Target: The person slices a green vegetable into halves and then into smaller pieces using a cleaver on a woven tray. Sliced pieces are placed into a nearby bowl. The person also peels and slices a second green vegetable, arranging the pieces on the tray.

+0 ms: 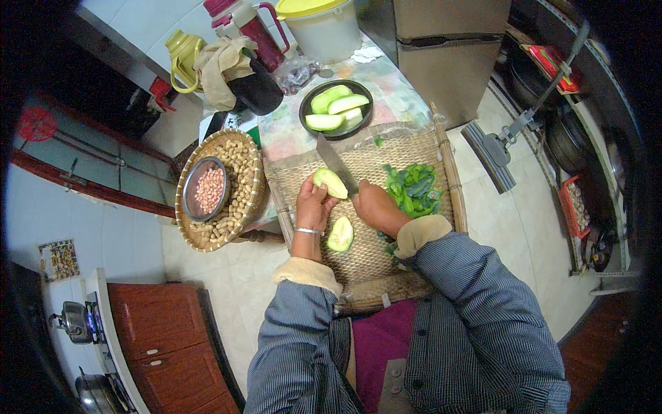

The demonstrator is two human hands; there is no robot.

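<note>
My left hand (pixel 312 208) holds a peeled pale green vegetable piece (pixel 331 183) between thumb and fingers. My right hand (pixel 380 209) grips the handle of a broad kitchen knife (pixel 337 164), its blade pointing up and to the left, beside that piece. Below my left hand another cut piece (pixel 341 234) lies on a woven tray (pixel 362 269) with its cut face up. Green peelings (pixel 414 190) are heaped on the tray's right side. Beyond the tray, a dark round dish (pixel 335 135) holds several pale green pieces (pixel 331 98).
At the left, a round wicker basket (pixel 182 207) holds unshelled peanuts (pixel 242 178) and a metal bowl (pixel 225 178) of shelled ones. A lidded white bucket (pixel 323 32), a red thermos jug (pixel 261 44) and a plastic bag (pixel 297 72) stand behind. A mop (pixel 494 150) leans right.
</note>
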